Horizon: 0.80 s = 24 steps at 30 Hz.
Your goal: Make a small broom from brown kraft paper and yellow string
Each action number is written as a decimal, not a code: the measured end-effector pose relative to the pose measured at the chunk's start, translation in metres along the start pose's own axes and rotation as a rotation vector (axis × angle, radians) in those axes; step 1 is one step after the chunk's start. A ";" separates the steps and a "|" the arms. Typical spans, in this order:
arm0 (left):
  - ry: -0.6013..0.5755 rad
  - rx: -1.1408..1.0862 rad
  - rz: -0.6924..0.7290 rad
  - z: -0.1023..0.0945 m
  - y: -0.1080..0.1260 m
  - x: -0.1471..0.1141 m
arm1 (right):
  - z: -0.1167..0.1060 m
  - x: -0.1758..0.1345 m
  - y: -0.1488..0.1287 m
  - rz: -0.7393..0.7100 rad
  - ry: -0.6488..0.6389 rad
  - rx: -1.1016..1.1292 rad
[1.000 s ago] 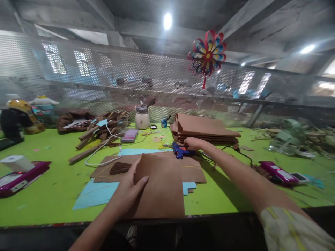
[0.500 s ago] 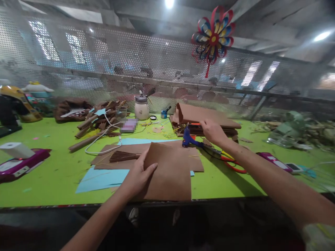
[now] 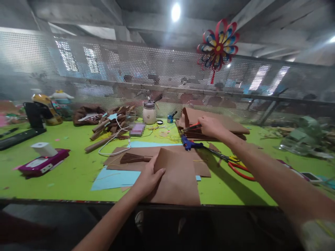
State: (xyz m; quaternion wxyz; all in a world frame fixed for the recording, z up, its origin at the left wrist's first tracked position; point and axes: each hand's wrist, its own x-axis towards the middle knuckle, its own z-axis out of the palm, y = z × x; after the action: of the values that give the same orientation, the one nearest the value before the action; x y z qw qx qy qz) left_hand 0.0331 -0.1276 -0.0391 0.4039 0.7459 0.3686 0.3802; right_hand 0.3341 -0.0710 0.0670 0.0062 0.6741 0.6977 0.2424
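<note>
My left hand [image 3: 151, 177] is closed on the left edge of a brown paper sheet [image 3: 179, 181], thumb on top. Under it lie more brown paper [image 3: 204, 167] and light blue sheets [image 3: 112, 179]. A pleated brown paper fan [image 3: 133, 158] sits just beyond my left fingers. Over the stack of folded brown paper [image 3: 225, 122], my right hand [image 3: 210, 126] is closed on a slim red-and-dark tool [image 3: 193, 127] whose exact kind I cannot make out. Below that hand rest a blue glue gun [image 3: 192, 143] and scissors with red-orange handles [image 3: 240, 170].
A pile of brown paper pieces [image 3: 115, 122], a white cable [image 3: 111, 153], a pale jar [image 3: 149, 114] and a small blue bottle [image 3: 170, 119] stand toward the back. Purple power strip [image 3: 44, 162] at left, clear plastic container [image 3: 298, 143] at right. Perforated screen [image 3: 157, 76] behind.
The view has shifted, so the scene appears farther right and slightly lower. My left hand keeps its hold on the paper. The tool in my right hand has tilted, its tip now lower.
</note>
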 end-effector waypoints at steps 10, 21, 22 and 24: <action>-0.019 -0.029 -0.034 0.002 0.003 -0.006 | -0.021 -0.041 0.022 -0.005 -0.014 -0.155; -0.003 0.030 -0.022 0.003 -0.002 -0.010 | -0.050 -0.079 0.010 -0.083 0.340 -0.233; -0.008 0.041 -0.020 0.003 -0.002 -0.010 | -0.052 -0.082 0.004 -0.083 0.399 -0.237; -0.007 0.063 -0.012 0.004 -0.003 -0.011 | -0.055 -0.083 -0.011 -0.112 0.493 -0.208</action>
State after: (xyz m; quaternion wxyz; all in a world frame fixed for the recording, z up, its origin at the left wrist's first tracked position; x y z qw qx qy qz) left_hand 0.0309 -0.1368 -0.0457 0.3838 0.7575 0.3833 0.3633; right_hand 0.3131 -0.1668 0.0858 -0.0812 0.5509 0.6857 0.4688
